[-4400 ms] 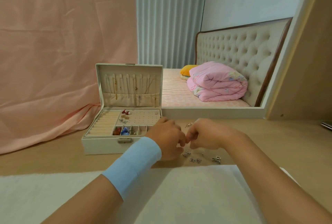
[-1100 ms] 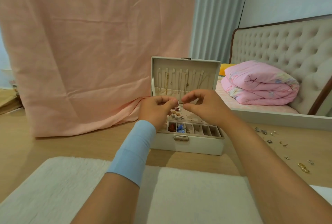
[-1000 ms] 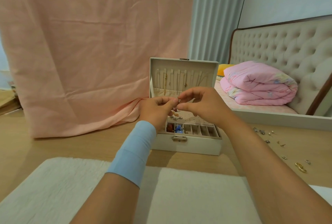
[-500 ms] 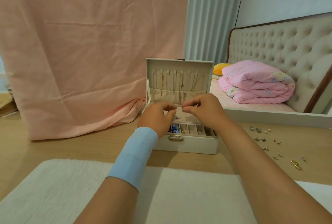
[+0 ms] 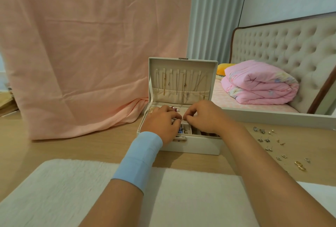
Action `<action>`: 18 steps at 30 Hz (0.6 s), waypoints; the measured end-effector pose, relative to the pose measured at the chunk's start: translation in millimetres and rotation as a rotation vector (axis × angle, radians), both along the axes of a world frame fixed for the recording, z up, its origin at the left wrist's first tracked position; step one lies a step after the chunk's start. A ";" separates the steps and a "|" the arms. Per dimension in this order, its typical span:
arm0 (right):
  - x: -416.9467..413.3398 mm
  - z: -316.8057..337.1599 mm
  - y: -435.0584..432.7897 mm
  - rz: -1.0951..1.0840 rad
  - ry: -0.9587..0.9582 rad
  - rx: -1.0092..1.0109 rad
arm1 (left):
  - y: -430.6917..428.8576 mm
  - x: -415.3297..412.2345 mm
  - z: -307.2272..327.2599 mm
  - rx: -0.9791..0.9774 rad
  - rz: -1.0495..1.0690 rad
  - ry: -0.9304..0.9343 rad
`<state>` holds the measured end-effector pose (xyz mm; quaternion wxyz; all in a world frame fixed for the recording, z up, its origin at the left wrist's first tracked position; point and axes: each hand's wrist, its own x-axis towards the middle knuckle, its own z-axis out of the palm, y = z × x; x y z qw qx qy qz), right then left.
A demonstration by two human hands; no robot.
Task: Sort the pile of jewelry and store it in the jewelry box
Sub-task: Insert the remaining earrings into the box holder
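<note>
Pinching at frame centre, left hand (image 5: 161, 123) and right hand (image 5: 203, 117) held a small piece (image 5: 175, 119), fingers (image 5: 190, 113) curled tight, over the open jewelry box (image 5: 190, 148). Judged step: seating it. Next move calls for reaching the loose jewelry (image 5: 272, 143) on the tabletop (image 5: 91, 145), right.

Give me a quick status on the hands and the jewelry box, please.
Left grip and right grip pinch a small silver piece together over the open jewelry box. Loose jewelry lies on the table to its right. Nothing in the way.
</note>
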<state>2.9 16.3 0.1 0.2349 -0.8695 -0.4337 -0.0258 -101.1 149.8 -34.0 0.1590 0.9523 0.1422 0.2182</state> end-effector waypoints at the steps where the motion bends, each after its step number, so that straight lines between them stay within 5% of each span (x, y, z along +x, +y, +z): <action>1: 0.7 0.9 -1.0 -0.001 0.024 0.015 | 0.2 0.4 -0.5 0.000 0.002 -0.008; 11: 3.9 10.8 -35.7 0.003 0.067 0.112 | -9.0 0.2 8.7 -0.075 -0.008 -0.133; 18: 2.7 17.8 -127.9 -0.036 0.124 -0.063 | -76.8 8.4 16.3 -0.030 -0.217 -0.186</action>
